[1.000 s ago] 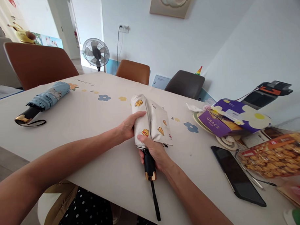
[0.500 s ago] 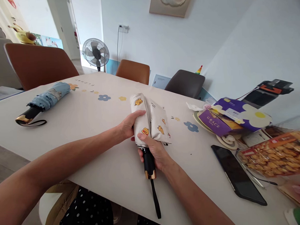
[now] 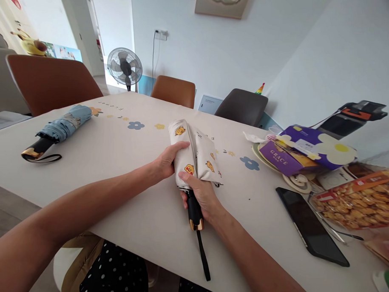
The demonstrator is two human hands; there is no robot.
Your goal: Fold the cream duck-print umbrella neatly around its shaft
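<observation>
Folds of your duck-print umbrella (image 3: 186, 161) look half gathered: left hand (image 3: 166, 162) clasps the canopy (image 3: 181, 140), right hand (image 3: 202, 197) grips its black handle (image 3: 194, 213), and one flap (image 3: 208, 158) lies loose.

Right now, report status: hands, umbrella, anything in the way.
Left hand clasps cream umbrella at folded canopy. Right hand grips its black handle. Blue umbrella far left, phone right, both apart.

- blue folded umbrella (image 3: 58, 131), lying way off left of the left hand (image 3: 165, 164)
- black phone (image 3: 310, 227) flat on the table (image 3: 119, 174), right of the right hand (image 3: 202, 199)
- purple box (image 3: 306, 148) and a cookie pack (image 3: 359, 200) further right
- standing fan (image 3: 124, 67) way beyond both hands
</observation>
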